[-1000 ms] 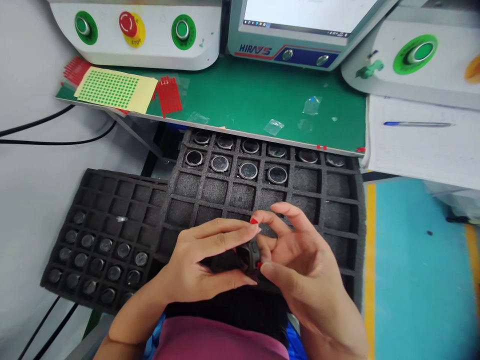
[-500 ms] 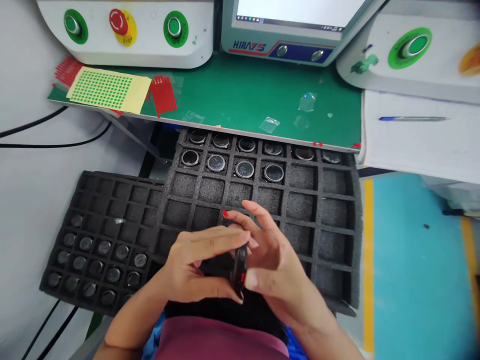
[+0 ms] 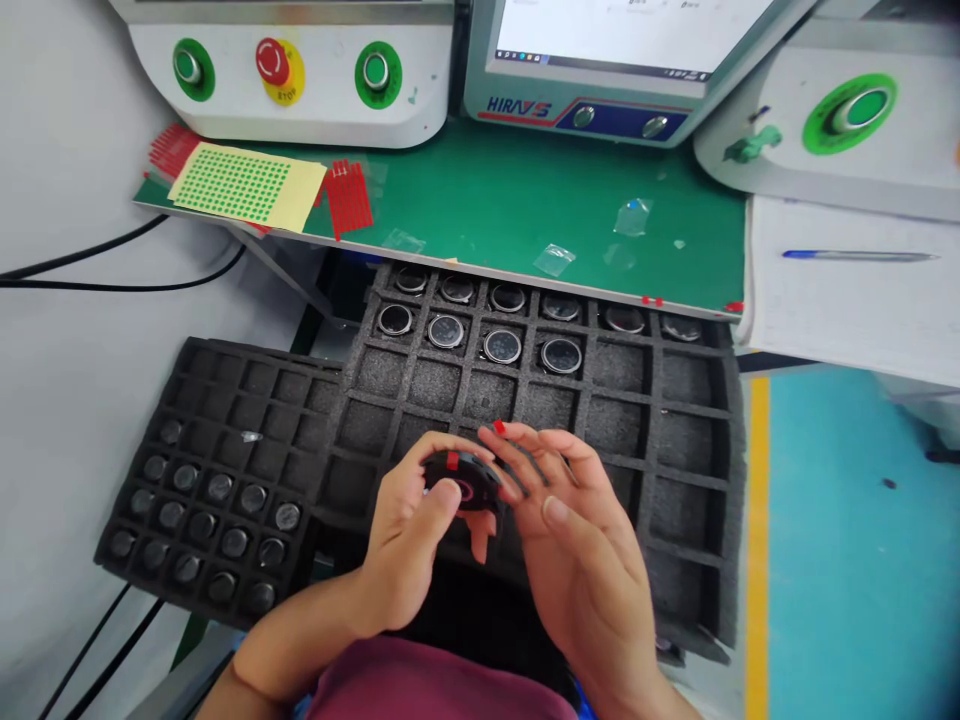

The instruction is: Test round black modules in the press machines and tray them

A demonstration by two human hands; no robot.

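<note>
In front of my body, my left hand (image 3: 405, 550) grips a black round watch body (image 3: 476, 490), its thumb on the face turned towards me and its fingers behind. A short red strip (image 3: 452, 461) sits on the watch's upper rim. My right hand (image 3: 589, 560) is beside it on the right, palm turned inward, fingers stretched out and apart. Its fingertips come close to the watch's right edge; whether they touch is unclear. A small red piece (image 3: 499, 427) shows on one right fingertip. Beneath both hands lies a large dark foam tray (image 3: 619, 420) with watch bodies in its far rows.
A smaller foam tray (image 3: 262, 410) at left holds several round parts. On the green shelf (image 3: 465, 210) lie a green-dot sticker sheet (image 3: 232, 185), red strips (image 3: 349, 198) and clear film scraps (image 3: 555, 260). Behind are a monitor (image 3: 600, 75) and button panels (image 3: 322, 110). A pen (image 3: 859, 256) lies right.
My left hand has turned the watch from edge-on to face towards me, bringing its thumb onto the face. My right thumb has come off the watch, and the hand has opened slightly rightward. The view has shifted a little.
</note>
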